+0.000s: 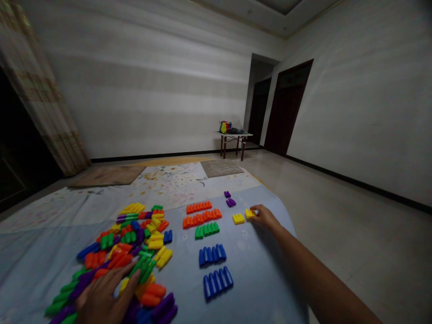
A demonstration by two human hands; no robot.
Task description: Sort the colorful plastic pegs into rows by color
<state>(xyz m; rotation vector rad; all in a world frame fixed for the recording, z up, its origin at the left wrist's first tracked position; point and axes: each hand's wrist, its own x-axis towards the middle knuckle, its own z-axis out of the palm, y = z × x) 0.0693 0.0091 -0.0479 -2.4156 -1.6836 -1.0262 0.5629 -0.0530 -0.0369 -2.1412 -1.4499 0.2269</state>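
My left hand (106,294) rests on a mixed pile of coloured plastic pieces, its fingers spread beside green pieces (146,265). My right hand (265,216) pinches a yellow piece (250,213) at the right of the table, just beside another yellow group (238,219). Between my hands, joined pieces lie in separate rows: two orange rows (201,218), a green row (207,230) and two blue rows (218,283). Two small purple groups (231,202) lie beyond the yellow ones.
A cloth (263,270) covers the table, with a brown board (108,176) and a grey mat (221,168) at its far side. Near the far wall, a small table (232,134) holds a colourful bag (225,127).
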